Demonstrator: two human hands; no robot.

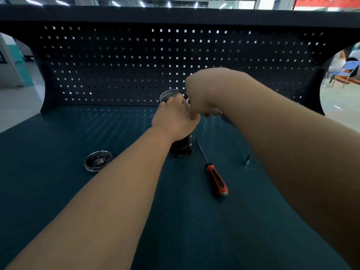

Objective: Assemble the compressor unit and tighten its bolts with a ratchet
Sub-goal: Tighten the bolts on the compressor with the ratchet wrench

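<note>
Teal bench w/ pegboard back. Unit upright mid-bench, left hand gripping its top; right hand curled round metal tool just above. Screwdriver, socket right of unit; dish left.

Screwdriver, orange-and-black handle, thin shaft: lies flat on the teal bench top, right of centre, tip towards the top of the frame. Dark pegboard, square holes: upright across upper frame. Blue chair: far right edge. Red banner: upper right corner.
</note>
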